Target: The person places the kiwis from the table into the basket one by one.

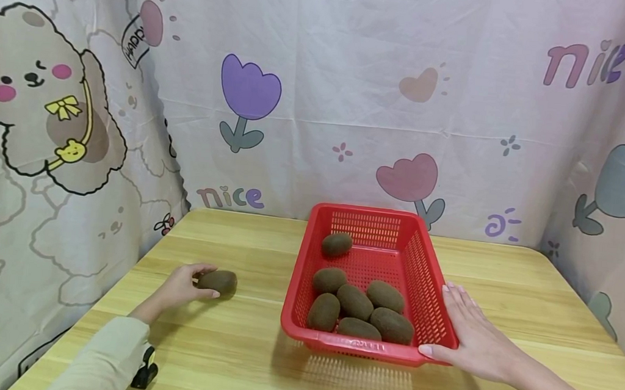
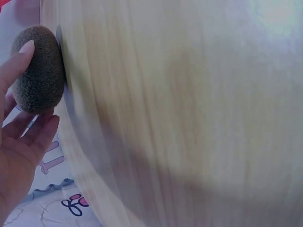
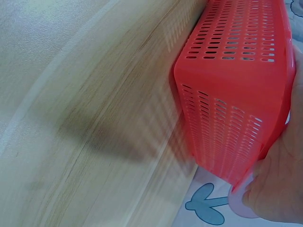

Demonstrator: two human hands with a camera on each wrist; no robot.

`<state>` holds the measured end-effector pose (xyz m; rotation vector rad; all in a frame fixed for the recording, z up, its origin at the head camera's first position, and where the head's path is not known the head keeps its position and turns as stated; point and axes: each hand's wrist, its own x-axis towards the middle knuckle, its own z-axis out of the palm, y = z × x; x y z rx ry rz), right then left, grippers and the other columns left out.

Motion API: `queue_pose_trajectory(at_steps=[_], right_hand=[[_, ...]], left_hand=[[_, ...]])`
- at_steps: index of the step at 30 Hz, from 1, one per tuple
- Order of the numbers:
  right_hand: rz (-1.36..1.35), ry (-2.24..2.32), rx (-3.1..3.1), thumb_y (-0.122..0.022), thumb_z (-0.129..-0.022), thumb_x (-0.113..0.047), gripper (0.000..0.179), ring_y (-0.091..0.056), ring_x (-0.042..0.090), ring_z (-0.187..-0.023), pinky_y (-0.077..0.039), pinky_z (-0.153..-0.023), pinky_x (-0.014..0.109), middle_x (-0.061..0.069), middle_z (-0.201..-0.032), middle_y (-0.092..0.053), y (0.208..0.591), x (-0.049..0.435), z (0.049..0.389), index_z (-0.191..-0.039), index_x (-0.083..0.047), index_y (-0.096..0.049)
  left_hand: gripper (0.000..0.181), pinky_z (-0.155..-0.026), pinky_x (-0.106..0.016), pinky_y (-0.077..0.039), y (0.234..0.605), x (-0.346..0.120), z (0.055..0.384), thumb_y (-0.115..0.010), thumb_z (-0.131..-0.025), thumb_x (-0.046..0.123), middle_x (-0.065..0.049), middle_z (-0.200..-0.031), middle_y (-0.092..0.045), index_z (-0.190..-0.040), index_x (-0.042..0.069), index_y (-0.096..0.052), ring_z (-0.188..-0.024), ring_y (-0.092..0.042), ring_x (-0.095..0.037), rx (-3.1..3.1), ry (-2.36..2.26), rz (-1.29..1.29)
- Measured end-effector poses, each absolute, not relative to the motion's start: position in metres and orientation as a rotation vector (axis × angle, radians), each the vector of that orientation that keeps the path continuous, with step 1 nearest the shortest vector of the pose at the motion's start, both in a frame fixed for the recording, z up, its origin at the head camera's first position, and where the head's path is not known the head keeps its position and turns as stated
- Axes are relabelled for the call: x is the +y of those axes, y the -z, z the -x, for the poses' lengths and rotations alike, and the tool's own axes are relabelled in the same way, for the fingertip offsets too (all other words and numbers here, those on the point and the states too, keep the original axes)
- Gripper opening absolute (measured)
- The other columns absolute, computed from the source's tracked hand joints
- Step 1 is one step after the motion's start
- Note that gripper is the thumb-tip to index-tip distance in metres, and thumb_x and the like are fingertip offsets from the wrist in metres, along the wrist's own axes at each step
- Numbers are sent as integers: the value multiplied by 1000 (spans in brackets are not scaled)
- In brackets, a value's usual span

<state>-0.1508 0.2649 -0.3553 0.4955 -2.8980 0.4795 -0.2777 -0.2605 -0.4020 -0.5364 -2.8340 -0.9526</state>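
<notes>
On the left of the table, my left hand (image 1: 183, 285) holds a brown kiwi (image 1: 220, 282) between thumb and fingers. The left wrist view shows the thumb of my left hand (image 2: 19, 156) across this fuzzy kiwi (image 2: 40, 75), with fingertips against its lower end. A red plastic basket (image 1: 435, 278) with slotted walls stands right of centre. My right hand (image 1: 480, 340) rests on its near right corner, fingers straight along the side rim and thumb on the front rim. Inside the basket lie several kiwis (image 1: 354, 301), mostly near the front, with a single kiwi (image 1: 337, 244) farther back.
The wooden table (image 1: 222, 359) extends around the basket. A patterned cloth (image 1: 320, 97) hangs behind it and along both sides. At my left wrist there is a small black device (image 1: 145, 373).
</notes>
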Motion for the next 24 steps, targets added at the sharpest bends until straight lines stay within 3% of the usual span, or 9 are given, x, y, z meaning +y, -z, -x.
queue_pose_trajectory(at_steps=[13, 24], right_hand=[[-490, -493, -2906, -66, -75, -55, 106, -17, 47, -137, 15, -93, -3, 30, -149, -18, 354, 264, 151, -144, 9, -17], [-487, -500, -2910, -66, -75, -54, 106, -16, 46, -137, 15, -92, -3, 30, -150, -17, 355, 265, 151, -144, 8, -16]], left_hand=[[53, -68, -25, -50, 401, -257, 278, -80, -70, 21, -20, -104, -66, -112, -6, -61, -87, -61, -24, -2798, 969, 482], [54, -67, -27, -49, 387, -247, 280, -81, -70, 24, -18, -101, -67, -112, -3, -62, -85, -62, -22, -2796, 981, 459]])
